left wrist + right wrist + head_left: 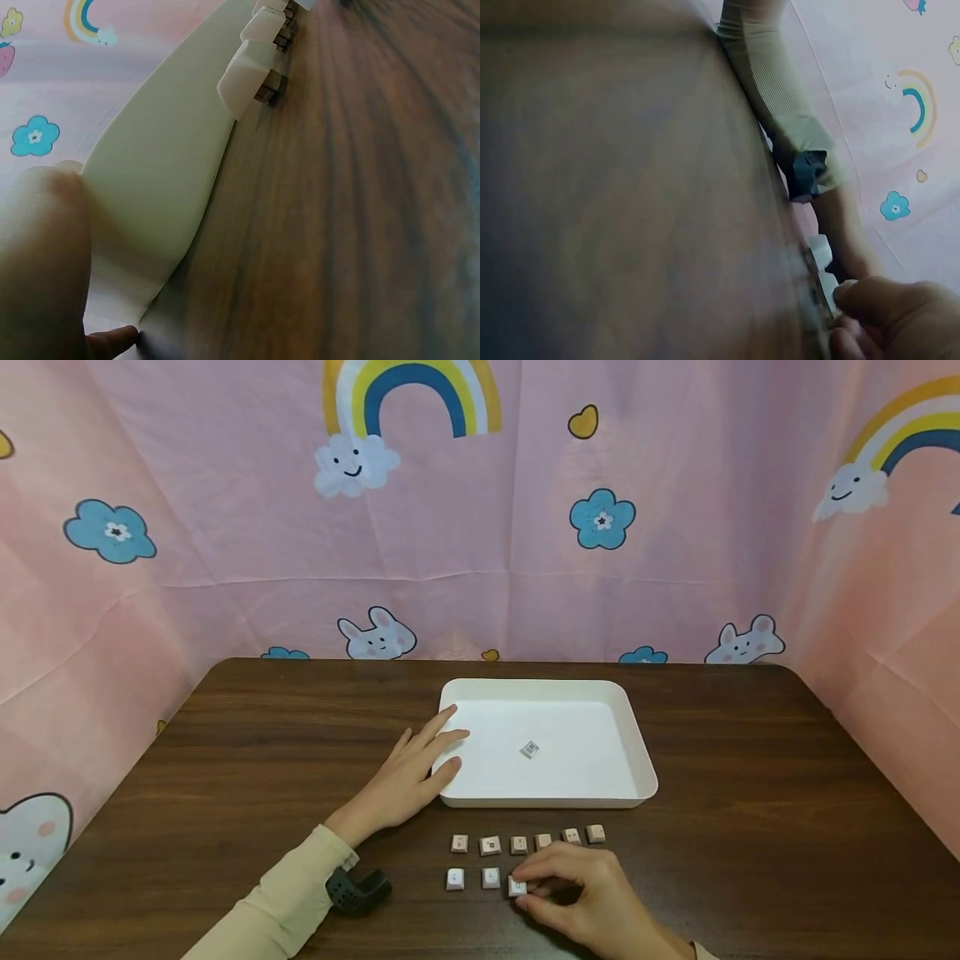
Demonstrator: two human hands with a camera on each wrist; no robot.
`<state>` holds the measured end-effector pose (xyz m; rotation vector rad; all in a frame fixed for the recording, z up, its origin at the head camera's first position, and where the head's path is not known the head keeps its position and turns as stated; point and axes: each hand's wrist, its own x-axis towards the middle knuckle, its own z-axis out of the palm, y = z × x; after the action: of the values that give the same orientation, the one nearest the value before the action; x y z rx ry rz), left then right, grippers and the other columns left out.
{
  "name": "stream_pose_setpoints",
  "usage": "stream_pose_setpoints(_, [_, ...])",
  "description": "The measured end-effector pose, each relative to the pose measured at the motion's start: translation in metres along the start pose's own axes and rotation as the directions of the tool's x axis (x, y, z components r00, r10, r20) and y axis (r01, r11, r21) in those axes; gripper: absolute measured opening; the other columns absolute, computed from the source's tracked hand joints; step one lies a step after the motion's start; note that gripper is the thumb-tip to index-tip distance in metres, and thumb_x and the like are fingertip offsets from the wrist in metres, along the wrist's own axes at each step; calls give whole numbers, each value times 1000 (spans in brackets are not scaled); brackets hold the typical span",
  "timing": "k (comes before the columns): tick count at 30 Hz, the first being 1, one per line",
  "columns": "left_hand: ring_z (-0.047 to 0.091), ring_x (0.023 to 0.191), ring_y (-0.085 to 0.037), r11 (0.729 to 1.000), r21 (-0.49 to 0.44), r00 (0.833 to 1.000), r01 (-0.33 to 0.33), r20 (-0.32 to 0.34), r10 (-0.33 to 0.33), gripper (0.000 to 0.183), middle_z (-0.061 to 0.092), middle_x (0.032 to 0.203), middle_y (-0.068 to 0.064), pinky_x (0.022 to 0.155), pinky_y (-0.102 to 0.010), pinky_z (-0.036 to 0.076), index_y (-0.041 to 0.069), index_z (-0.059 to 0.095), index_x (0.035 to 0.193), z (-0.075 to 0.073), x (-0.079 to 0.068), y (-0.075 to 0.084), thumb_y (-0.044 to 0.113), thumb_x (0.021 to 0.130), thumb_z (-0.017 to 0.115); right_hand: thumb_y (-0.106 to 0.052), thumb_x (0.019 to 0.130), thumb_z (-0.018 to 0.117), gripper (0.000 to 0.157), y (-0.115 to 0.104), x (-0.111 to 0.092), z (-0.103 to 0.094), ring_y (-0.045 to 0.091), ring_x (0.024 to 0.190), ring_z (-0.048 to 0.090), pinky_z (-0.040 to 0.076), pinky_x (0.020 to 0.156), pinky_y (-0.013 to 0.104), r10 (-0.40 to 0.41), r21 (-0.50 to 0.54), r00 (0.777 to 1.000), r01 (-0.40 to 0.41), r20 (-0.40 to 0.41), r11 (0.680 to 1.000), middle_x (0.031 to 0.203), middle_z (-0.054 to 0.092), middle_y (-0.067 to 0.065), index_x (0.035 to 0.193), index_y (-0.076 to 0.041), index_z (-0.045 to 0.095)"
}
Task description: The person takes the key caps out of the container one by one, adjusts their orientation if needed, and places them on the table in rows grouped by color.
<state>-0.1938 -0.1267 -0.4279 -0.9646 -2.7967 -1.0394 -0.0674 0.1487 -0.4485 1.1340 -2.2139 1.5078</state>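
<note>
My left hand (408, 777) rests on the left rim of a white tray (555, 803), its fingers spread and fairly straight over the edge. In the tray lies one small keycap (529, 750), turned at an angle. My right hand (588, 889) pinches a white keycap (517, 887) between thumb and fingers, at the right end of the front row. Two more white keycaps stand left of it, the nearer one (491, 878) and the farther one (455, 879). Behind them runs a row of several beige keycaps (490, 846), partly covered by the right hand.
The brown wooden table (750, 827) carries everything. A dark wrist device (358, 893) sits at the left sleeve. Behind the table hangs a pink curtain (465, 543) with rainbows, clouds and rabbits. Dark stems show under the keycaps (247, 79) in the left wrist view.
</note>
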Motion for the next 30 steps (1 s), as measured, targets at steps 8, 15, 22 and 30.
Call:
stream_pose_setpoints(8, [29,154,-32,1000,-2,1000,10,5,-10,49,16,171,-2,120,-71,7,18,48,152,0,-2,-1,40,109,46,1,81,84,27,-1,-4,4,-2,71,60,47,56,6,22,-76,1000,-22,1,997,97,74,-1,103,-12,76])
stream_pose_setpoints(15, [29,153,-33,1000,8,1000,2,-5,-1,48,17,171,-3,120,-72,8,18,48,152,1,0,-1,40,109,46,3,78,85,32,-2,-3,3,-4,67,58,45,53,5,44,-145,998,-49,-34,988,98,74,0,103,-15,75])
stream_pose_setpoints(22, [31,153,-32,1000,7,1000,2,-3,-2,48,17,171,-2,120,-72,8,18,48,152,1,0,-1,40,109,46,1,79,85,31,-3,-4,2,-8,67,55,44,52,5,62,-177,998,-66,-25,982,98,73,-2,104,-15,75])
stream_pose_setpoints(30, [31,153,-32,1000,11,1000,-4,-7,4,47,17,171,-2,119,-73,8,19,49,151,1,0,-2,39,109,46,2,78,84,38,0,-4,1,-8,68,55,43,53,4,34,-193,999,-38,-25,980,98,71,-4,110,-15,73])
